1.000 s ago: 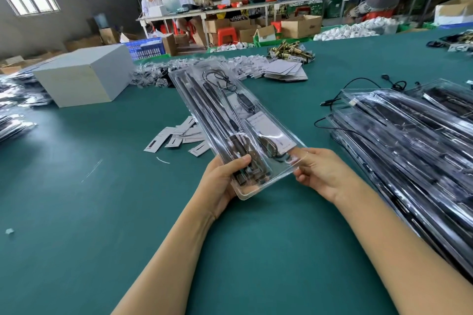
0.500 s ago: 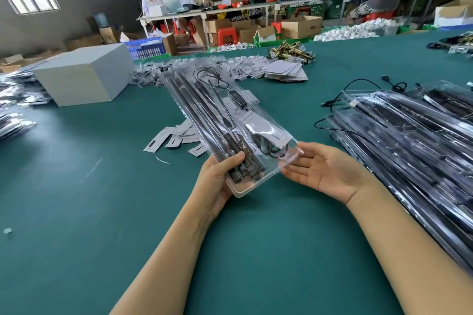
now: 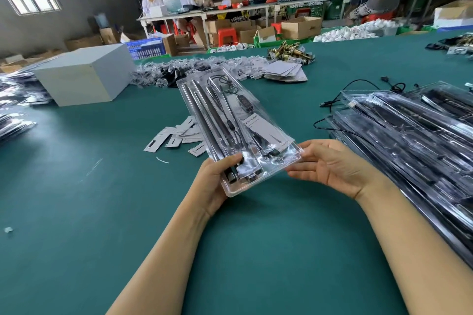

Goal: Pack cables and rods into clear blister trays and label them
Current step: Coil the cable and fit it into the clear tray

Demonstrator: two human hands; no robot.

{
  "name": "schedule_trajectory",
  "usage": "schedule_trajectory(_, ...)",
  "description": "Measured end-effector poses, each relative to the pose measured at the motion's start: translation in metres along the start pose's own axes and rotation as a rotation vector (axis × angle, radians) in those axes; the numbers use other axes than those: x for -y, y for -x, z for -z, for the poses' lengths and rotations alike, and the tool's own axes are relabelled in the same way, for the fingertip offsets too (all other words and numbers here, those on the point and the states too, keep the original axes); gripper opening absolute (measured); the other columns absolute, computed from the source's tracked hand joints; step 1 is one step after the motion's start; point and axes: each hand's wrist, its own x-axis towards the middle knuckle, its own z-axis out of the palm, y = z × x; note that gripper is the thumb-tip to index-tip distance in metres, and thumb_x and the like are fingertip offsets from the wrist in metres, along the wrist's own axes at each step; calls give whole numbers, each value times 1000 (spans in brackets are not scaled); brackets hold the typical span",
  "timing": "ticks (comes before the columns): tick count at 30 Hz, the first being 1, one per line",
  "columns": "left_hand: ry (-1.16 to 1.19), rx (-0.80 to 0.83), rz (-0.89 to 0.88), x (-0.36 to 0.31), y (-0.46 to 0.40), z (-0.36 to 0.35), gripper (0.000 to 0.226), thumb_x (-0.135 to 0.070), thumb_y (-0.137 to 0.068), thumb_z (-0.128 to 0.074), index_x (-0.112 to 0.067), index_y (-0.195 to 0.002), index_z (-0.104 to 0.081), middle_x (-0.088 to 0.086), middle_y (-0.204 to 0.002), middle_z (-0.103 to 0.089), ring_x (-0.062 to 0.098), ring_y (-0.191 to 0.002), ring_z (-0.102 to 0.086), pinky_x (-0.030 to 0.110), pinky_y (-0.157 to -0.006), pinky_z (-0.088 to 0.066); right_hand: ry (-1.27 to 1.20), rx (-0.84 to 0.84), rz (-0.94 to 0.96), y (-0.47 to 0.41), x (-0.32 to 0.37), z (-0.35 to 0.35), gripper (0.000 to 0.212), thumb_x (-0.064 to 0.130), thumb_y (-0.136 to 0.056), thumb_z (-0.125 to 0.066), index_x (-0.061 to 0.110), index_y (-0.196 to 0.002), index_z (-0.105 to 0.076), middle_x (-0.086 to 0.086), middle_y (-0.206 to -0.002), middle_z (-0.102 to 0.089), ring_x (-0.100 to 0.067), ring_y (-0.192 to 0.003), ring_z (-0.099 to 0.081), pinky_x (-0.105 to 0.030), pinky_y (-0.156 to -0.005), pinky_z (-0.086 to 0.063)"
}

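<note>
A clear blister tray point(image 3: 230, 120) hangs above the green table point(image 3: 76, 212), holding dark rods, a coiled black cable and a white label card. My left hand point(image 3: 217, 181) grips its near left corner, thumb on top across the rods' ends. My right hand point(image 3: 332, 166) lies palm up at the tray's near right corner, with straight fingers touching the edge from below.
A stack of filled blister trays point(image 3: 409, 148) fills the right side, with loose black cables point(image 3: 358, 84) behind it. White label cards point(image 3: 179, 135) lie scattered left of the tray. A grey box point(image 3: 84, 77) stands far left, with bagged parts point(image 3: 179, 71) behind. People work at far tables.
The tray has swung its far end to the left and risen slightly. My right hand went from pinching the tray's corner to an open palm beside it.
</note>
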Motion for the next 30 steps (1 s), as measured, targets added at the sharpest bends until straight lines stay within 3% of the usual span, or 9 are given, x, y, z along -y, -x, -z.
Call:
schedule_trajectory(4,46,-11,-11,-1,1,-4,31,-8,-69,-68,0,-99,-73,17,-99,-72,25,-82,-71,36,-72,-59,-25,12,24,1,2,-2,31,1,-87,-56,-10,-116,-52,-28,-93,-67,-31,-77,-70,-34,-66,-58)
schedule_trajectory(9,59,19,-15,-2,3,-6,44,-8,-73,-65,5,-115,-63,20,-110,-69,27,-93,-70,36,-75,-58,-75,48,19,1,2,-3,35,5,-77,-61,-6,-110,-55,-23,-94,-69,-29,-77,-70,-35,-66,-58)
schedule_trajectory(13,78,27,-23,-1,3,-7,40,-7,-73,-64,4,-111,-65,19,-108,-70,28,-92,-71,35,-71,-57,-109,68,25,-1,0,-4,29,11,-77,-64,-1,-102,-59,-22,-95,-70,-31,-80,-70,-36,-68,-58)
schedule_trajectory(17,54,20,-30,-2,3,-4,42,-9,-72,-67,2,-112,-65,18,-109,-70,27,-91,-71,34,-72,-57,-97,64,17,-3,0,-2,33,4,-74,-64,-2,-105,-55,-23,-94,-70,-30,-77,-70,-34,-66,-58)
schedule_trajectory(22,-33,49,-32,-4,5,0,15,-9,-70,-71,-9,-83,-77,8,-83,-73,20,-72,-71,31,-65,-58,-17,108,3,1,-1,1,43,-3,-68,-72,-3,-107,-55,-22,-95,-70,-28,-76,-70,-32,-66,-58)
schedule_trajectory(25,-29,75,-27,-7,8,1,32,-10,-71,-70,-1,-101,-64,9,-87,-74,20,-74,-72,30,-64,-58,40,176,-27,2,0,1,48,-4,-68,-74,-5,-112,-55,-24,-100,-69,-29,-79,-70,-31,-66,-58)
schedule_trajectory(30,-120,171,0,-11,12,2,41,-6,-75,-66,-2,-116,-61,19,-110,-69,28,-91,-70,35,-74,-57,237,194,-79,2,-8,-5,52,-1,-61,-81,0,-109,-62,-9,-83,-69,-23,-71,-67,-28,-58,-56)
